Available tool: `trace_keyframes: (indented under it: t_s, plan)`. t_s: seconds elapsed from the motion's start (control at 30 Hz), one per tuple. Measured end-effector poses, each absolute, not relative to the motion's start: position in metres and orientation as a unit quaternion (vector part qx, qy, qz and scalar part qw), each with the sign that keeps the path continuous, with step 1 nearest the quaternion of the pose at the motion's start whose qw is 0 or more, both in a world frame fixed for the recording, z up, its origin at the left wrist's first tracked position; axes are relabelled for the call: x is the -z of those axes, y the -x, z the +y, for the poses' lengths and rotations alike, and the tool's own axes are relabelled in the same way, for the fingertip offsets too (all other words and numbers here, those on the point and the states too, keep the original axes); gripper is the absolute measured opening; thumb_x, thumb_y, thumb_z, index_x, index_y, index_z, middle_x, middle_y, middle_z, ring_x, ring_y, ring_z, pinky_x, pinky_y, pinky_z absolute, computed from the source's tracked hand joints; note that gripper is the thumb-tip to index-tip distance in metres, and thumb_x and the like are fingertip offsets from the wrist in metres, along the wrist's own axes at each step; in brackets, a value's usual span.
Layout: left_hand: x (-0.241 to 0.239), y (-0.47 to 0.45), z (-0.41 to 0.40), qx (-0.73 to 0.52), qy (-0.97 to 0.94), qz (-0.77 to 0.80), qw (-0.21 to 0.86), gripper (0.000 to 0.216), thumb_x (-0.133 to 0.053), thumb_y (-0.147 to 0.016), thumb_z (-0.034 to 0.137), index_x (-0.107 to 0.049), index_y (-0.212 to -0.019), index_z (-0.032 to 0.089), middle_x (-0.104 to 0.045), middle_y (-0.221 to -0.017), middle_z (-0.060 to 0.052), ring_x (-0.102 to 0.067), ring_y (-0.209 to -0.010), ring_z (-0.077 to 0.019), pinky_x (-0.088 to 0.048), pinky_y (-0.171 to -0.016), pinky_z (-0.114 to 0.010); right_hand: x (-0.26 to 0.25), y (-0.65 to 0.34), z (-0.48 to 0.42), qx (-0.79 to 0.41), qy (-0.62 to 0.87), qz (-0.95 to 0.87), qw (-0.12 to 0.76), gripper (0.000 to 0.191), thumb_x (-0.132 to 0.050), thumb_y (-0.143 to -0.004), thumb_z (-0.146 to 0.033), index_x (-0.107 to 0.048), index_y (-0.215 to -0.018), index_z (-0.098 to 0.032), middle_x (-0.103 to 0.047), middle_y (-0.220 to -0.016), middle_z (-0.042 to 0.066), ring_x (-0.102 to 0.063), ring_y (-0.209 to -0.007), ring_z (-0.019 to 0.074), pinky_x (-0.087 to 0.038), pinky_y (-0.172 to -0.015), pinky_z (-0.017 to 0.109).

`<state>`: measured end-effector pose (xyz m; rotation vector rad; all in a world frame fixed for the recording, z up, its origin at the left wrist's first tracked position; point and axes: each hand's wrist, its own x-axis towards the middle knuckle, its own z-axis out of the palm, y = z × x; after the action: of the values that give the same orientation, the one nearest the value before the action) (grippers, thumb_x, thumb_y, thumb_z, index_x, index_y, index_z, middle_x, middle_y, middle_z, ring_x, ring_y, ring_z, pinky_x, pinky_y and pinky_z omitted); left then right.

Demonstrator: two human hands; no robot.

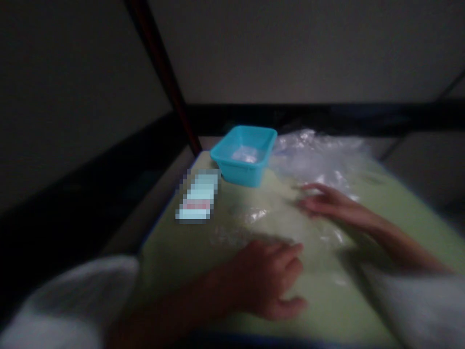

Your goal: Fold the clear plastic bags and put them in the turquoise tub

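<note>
A sheet or bag of clear plastic lies flat on the green tabletop, its glossy creases catching the light. My left hand is low over its near edge, back of the hand up, fingers slightly bent and the thumb apart. Whether the fingertips touch the plastic cannot be made out. Farther off on the right, my right hand reaches in over the plastic with its index finger stretched out and the others loosely bent. Nothing shows in either hand. The picture is dim and somewhat blurred.
A turquoise plastic basin stands at the table's far left corner with some clear plastic inside. Right of it lies a crumpled heap of clear plastic. A pixelated pale rectangle is near the left edge of the green table. Walls rise behind.
</note>
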<state>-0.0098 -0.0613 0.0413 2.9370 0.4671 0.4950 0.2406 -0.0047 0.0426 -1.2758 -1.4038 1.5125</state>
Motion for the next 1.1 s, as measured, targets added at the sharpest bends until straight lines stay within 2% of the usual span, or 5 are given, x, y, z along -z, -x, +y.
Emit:
trace_keyframes:
  t_s: [0.17, 0.3, 0.57, 0.77, 1.1]
  plan:
    - [-0.062, 0.013, -0.055, -0.137, -0.89, 0.142, 0.41, 0.043, -0.053, -0.084, 0.046, -0.06, -0.108, 0.011, -0.06, -0.124, -0.015, -0.062, -0.107, -0.0253, -0.054, -0.08, -0.033, -0.027, -0.243, 0.0, -0.539, 0.467, -0.599, 0.363, 0.049, -0.078, -0.062, -0.029, -0.057, -0.106, -0.023, -0.07, -0.081, 0.002, -0.067, -0.074, 0.0182, -0.054, -0.072, 0.036]
    - [-0.065, 0.018, -0.035, -0.009, -0.74, 0.119, 0.661, 0.049, -0.046, -0.086, 0.053, -0.061, -0.109, 0.012, -0.071, -0.095, -0.013, -0.069, -0.08, -0.0208, -0.051, -0.048, -0.023, -0.032, -0.236, -0.002, -0.484, 0.461, -0.657, 0.348, 0.038, -0.072, -0.064, -0.024, -0.058, -0.1, -0.022, -0.069, -0.076, 0.001, -0.065, -0.066, 0.0162, -0.052, -0.062, 0.03]
    - [-0.023, 0.018, 0.001, -0.39, -0.801, 0.358, 0.281, 0.033, -0.056, -0.075, 0.013, -0.054, -0.109, 0.016, -0.055, -0.126, -0.013, -0.05, -0.119, -0.0238, -0.045, -0.097, -0.044, -0.042, -0.234, -0.011, -0.26, 0.415, -0.83, 0.266, 0.028, -0.051, -0.078, -0.015, -0.061, -0.104, -0.019, -0.071, -0.089, 0.006, -0.066, -0.078, 0.0199, -0.051, -0.07, 0.035]
    - [-0.01, 0.023, 0.008, -0.302, -0.863, 0.353, 0.199, 0.075, -0.061, -0.074, 0.016, -0.025, -0.139, 0.016, -0.034, -0.144, -0.018, -0.032, -0.135, -0.0285, -0.029, -0.11, -0.051, -0.044, -0.238, -0.01, -0.218, 0.393, -0.868, 0.212, 0.031, -0.047, -0.078, -0.011, -0.062, -0.105, -0.018, -0.069, -0.095, 0.007, -0.064, -0.085, 0.0202, -0.049, -0.077, 0.036]
    - [-0.017, 0.026, 0.005, -0.156, -0.912, 0.3, 0.232, 0.054, -0.043, -0.088, 0.015, -0.03, -0.141, 0.011, -0.033, -0.148, -0.016, -0.031, -0.138, -0.0212, -0.03, -0.112, -0.042, -0.061, -0.247, -0.014, -0.183, 0.412, -0.891, 0.059, 0.026, -0.044, -0.067, 0.002, -0.059, -0.075, -0.017, -0.062, -0.075, 0.004, -0.056, -0.064, 0.0147, -0.041, -0.059, 0.027]
